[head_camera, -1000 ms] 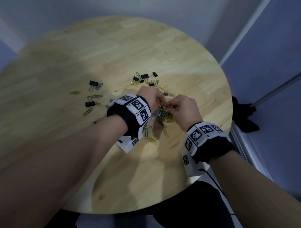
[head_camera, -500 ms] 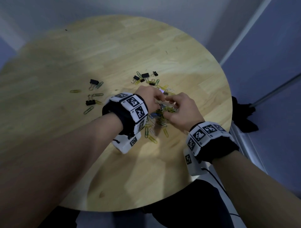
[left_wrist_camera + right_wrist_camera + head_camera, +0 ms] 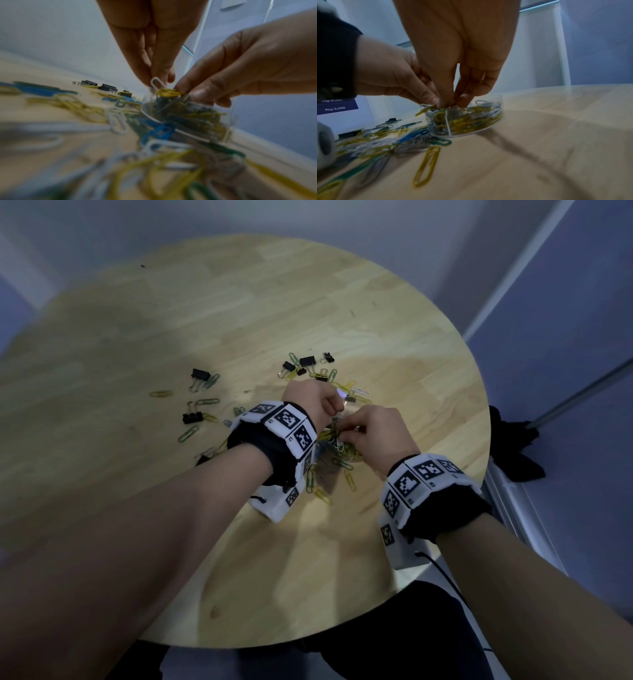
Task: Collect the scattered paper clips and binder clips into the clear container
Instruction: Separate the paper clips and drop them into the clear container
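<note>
place: likely office or shop | evidence: round wooden worktop (image 3: 239, 320); price sign (image 3: 335, 106) beyond worktop; plain walls behind

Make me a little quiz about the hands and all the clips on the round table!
1. True or false: the clear container already has paper clips inside.
2. What does the left hand pinch above the container? A) a black binder clip B) a white paper clip C) a pencil
3. Fill in: the black binder clips lie on the ____ table, not in the container.

Key: 1 true; 2 B; 3 wooden. The right hand pinches yellow paper clips over the container too.
</note>
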{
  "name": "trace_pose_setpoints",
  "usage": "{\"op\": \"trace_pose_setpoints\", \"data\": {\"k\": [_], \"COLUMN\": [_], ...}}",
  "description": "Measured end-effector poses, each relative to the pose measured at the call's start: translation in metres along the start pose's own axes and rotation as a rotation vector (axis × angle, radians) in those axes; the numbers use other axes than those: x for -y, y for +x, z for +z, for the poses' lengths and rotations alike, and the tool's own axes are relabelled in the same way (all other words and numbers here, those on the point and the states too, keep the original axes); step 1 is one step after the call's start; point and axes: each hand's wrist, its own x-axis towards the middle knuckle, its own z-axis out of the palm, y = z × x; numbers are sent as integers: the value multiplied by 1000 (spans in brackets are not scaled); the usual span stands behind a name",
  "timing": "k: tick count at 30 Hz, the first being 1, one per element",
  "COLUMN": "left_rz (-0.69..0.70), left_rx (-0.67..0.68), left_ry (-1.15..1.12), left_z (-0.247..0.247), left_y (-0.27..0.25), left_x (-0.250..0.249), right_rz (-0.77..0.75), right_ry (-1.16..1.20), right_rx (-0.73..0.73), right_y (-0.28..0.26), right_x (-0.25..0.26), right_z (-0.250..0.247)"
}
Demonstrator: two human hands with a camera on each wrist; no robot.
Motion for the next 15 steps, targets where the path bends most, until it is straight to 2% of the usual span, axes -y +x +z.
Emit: {"op": "trace_pose_setpoints", "data": {"k": [2,4,6,10,13,15], "left_rz": [16,74,75,-35,-85,-94], "left_rx": [2,-87,-128,-10,84,90], "left_ry": [48,111,116,117,38,-35], "left_z": [1,-4,-12,-18,-16,-16], "left_y": [0,-6,-12,-22,-25,-26], "left_x": [0,2,4,6,6,5], "right_rz": [19,30,24,47,51,49], "right_ry": [31,75,85,51,93,139], "right_rx": [-5,-41,-73,8,-7,-17], "right_y": [-1,-2,-4,-7,-8,-8], "right_x": [0,0,0,2,3,3], "right_z": [-2,-6,-10,-8,-2,-1]}}
